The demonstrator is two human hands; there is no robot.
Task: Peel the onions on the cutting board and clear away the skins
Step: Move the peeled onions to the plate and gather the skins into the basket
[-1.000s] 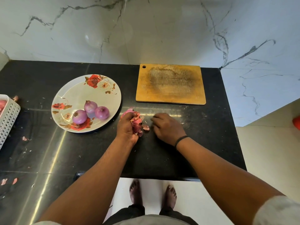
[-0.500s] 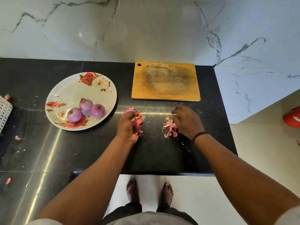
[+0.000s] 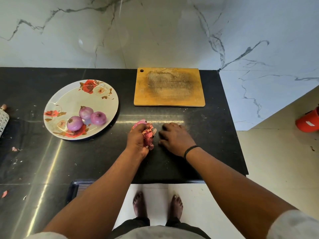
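Three peeled purple onions (image 3: pixel 85 112) lie together on a floral white plate (image 3: pixel 72 99) at the left of the black counter. The wooden cutting board (image 3: pixel 169 87) stands bare against the back wall. My left hand (image 3: pixel 137 140) grips a crumpled bunch of pink onion skins (image 3: pixel 149 134) just in front of the board. My right hand (image 3: pixel 175 137) rests palm down on the counter right beside it, fingers pointing towards the skins. Whether any skins lie under that hand is hidden.
A white lattice basket (image 3: pixel 3 119) pokes in at the left edge. Small skin scraps (image 3: pixel 14 149) dot the counter's left side. The counter ends at a marble wall on the right, with a red container (image 3: pixel 309 121) on the floor beyond. My bare feet stand below the front edge.
My right hand has swept left from a loose scatter of skins to my left hand. That scatter no longer shows on the counter. The left hand kept its bunch in place.
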